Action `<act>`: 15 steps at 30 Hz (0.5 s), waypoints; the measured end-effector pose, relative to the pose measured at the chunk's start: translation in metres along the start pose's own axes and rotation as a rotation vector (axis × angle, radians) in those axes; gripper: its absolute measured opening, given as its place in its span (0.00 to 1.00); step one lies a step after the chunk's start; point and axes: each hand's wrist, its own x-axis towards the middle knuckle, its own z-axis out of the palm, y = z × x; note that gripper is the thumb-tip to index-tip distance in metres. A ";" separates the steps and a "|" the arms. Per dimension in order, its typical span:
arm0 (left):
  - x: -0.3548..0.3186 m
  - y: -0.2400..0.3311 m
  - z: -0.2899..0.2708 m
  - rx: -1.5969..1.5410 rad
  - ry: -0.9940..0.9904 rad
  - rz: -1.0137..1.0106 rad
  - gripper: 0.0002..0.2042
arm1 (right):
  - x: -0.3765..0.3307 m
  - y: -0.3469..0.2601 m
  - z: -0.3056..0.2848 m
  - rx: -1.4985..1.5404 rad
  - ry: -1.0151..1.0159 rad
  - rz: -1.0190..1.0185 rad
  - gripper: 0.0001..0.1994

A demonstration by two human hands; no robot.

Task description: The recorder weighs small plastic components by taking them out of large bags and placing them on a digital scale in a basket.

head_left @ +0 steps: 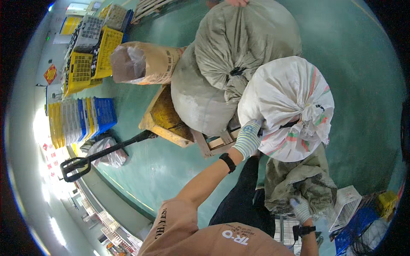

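Your left hand (249,137) is clamped on the underside of the white sack (287,106), which leans at the edge of the pallet (213,145) against the grey sacks (239,51), while your right hand (301,209) grips a limp empty sack (299,183) low by your leg. With only one hand bearing it (the sack looks full and round), it could roll off the pallet toward your legs. The loose cloth could also snag underfoot.
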 end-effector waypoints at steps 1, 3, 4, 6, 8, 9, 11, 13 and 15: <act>-0.004 -0.002 0.000 -0.342 0.018 -0.112 0.20 | 0.003 -0.010 0.000 0.156 0.032 -0.075 0.17; -0.014 -0.017 -0.002 -0.926 0.080 -0.253 0.21 | 0.009 -0.023 -0.011 0.073 0.066 -0.098 0.17; -0.019 -0.030 -0.003 -0.914 0.084 -0.268 0.21 | 0.011 -0.024 -0.017 -0.008 0.110 -0.165 0.17; -0.022 -0.070 -0.007 -0.650 0.258 -0.260 0.19 | 0.009 -0.009 -0.025 0.118 0.074 0.027 0.18; -0.016 -0.128 -0.011 -0.119 0.086 -0.381 0.16 | 0.000 0.026 -0.025 0.088 0.072 0.092 0.15; -0.011 -0.158 -0.011 -0.036 -0.018 -0.400 0.15 | -0.006 0.050 -0.023 -0.176 0.060 0.192 0.15; 0.000 -0.216 -0.010 0.293 -0.130 -0.334 0.16 | -0.040 0.103 -0.004 -0.370 0.044 0.249 0.17; 0.012 -0.264 -0.012 0.559 -0.139 -0.200 0.18 | -0.082 0.148 0.018 -0.190 0.092 0.371 0.18; 0.036 -0.297 -0.017 0.643 -0.140 -0.087 0.20 | -0.100 0.175 0.027 -0.027 0.147 0.523 0.18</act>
